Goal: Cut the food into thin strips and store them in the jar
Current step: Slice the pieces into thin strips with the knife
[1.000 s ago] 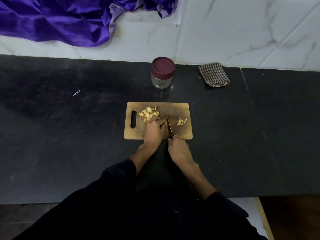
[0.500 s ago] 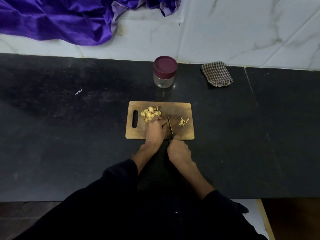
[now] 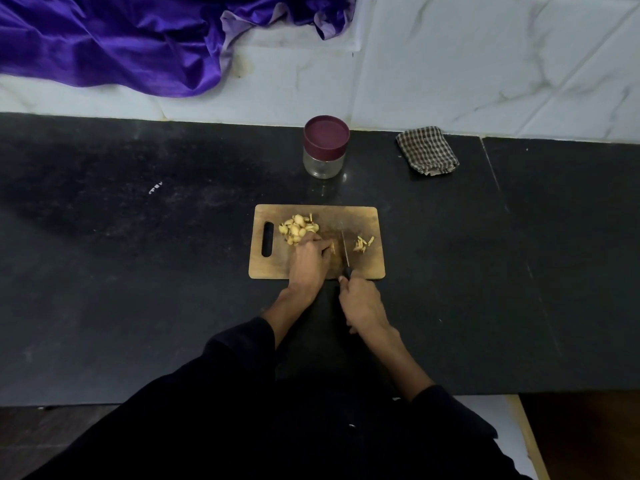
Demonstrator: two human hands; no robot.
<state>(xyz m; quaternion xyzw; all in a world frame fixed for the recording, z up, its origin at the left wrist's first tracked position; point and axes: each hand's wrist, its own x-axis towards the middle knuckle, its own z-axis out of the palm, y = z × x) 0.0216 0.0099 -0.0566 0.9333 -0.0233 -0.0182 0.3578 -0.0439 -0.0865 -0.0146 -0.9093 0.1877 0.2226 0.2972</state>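
1. The left hand lies on the wooden cutting board, its fingers curled down and pinching a small pale piece of food against the wood, fingertips pointing toward the blade.
2. The right hand sits just off the board's near edge, fingers wrapped round the dark handle of a knife; the thin blade runs away from this hand across the board, just to the right of the pinched piece.
3. Right of the blade, beyond the left fingertips, lies a small scatter of cut strips, apart from both hands.
4. Just past the left hand's knuckles, toward the board's slotted handle end, sits a heap of pale uncut pieces; the back of the hand touches or overlaps its near edge.
5. Both forearms come out of dark sleeves at the bottom of the view.
6. The board rests on a black stone counter.
7. Well beyond the hands, near the wall, stands a clear glass jar with its maroon lid on; nothing can be made out inside.
8. Farther right of the jar, past the right hand's side, lies a folded checked cloth.
9. Behind the counter is a white marble-patterned wall, with purple satin fabric draped over it to the far left.
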